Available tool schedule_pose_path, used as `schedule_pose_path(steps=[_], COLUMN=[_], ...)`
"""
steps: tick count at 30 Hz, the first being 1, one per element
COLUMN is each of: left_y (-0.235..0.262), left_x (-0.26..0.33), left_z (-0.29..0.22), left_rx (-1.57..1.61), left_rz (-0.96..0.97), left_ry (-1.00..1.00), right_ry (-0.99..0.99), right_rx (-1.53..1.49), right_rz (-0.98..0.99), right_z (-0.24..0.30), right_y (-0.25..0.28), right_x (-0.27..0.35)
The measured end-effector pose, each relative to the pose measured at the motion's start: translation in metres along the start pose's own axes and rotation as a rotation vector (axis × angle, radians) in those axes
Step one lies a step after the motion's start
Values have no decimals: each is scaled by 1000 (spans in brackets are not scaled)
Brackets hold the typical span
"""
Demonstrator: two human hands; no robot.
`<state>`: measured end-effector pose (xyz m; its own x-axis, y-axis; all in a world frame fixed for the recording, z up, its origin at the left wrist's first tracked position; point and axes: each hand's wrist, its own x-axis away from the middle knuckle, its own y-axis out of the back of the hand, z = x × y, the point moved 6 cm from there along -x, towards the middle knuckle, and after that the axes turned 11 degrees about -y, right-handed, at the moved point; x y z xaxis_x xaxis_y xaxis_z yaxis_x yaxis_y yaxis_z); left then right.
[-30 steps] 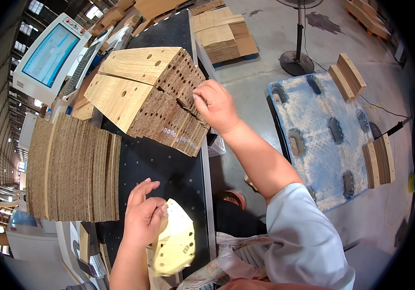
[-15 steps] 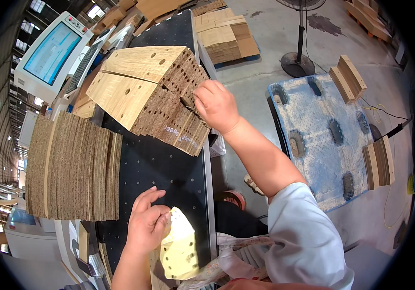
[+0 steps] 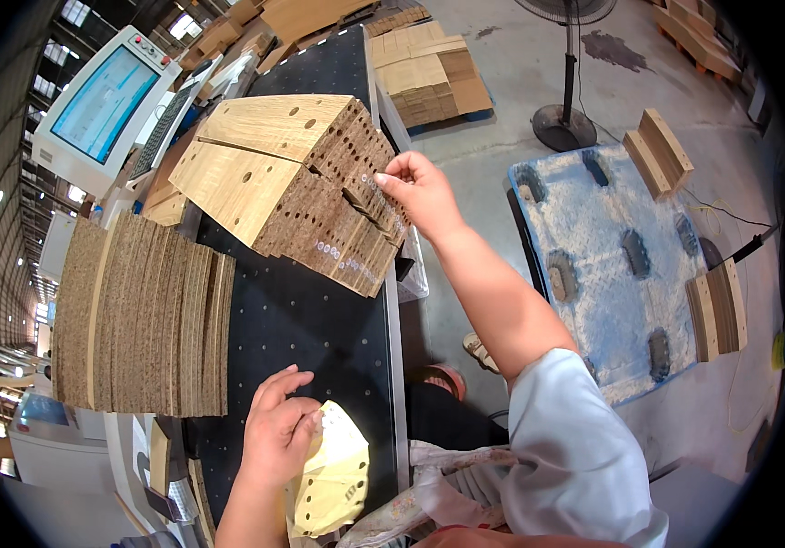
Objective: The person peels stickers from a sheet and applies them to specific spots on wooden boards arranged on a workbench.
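Two stacks of wood-veneered boards with drilled holes lie tilted on the black perforated table. My right hand reaches out to the stack's drilled edge face, fingertips pinching at one board's edge. My left hand rests near the table's front edge, fingers curled on a yellow sheet with punched holes. A row of particle boards standing on edge sits at the left of the table.
A machine console with a blue screen stands at the far left. To the right lies a blue plastic pallet with wooden blocks on it. A floor fan and stacked boards stand beyond.
My left hand has slid toward me over the yellow sheet and closed its fingers on it. My right hand stays at the stack's drilled edge, shifting slightly.
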<state>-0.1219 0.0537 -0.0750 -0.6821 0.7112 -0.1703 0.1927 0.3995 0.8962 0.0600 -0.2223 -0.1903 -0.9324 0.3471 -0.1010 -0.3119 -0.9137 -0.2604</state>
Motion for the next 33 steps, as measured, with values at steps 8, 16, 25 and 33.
schedule_pose_path(steps=[8, 16, 25, 33], left_y=[1, -1, 16, 15], left_x=[19, 20, 29, 36], left_z=[12, 12, 10, -24], left_rx=[9, 37, -48, -111], left_rz=[-42, -90, -215, -228], left_ry=[51, 81, 178, 139], right_ry=[172, -44, 84, -262], right_rx=[343, -9, -345, -64], right_rz=[-20, 178, -152, 1015], right_z=[19, -5, 11, 36], right_y=[7, 3, 11, -114], right_x=[-28, -37, 21, 245])
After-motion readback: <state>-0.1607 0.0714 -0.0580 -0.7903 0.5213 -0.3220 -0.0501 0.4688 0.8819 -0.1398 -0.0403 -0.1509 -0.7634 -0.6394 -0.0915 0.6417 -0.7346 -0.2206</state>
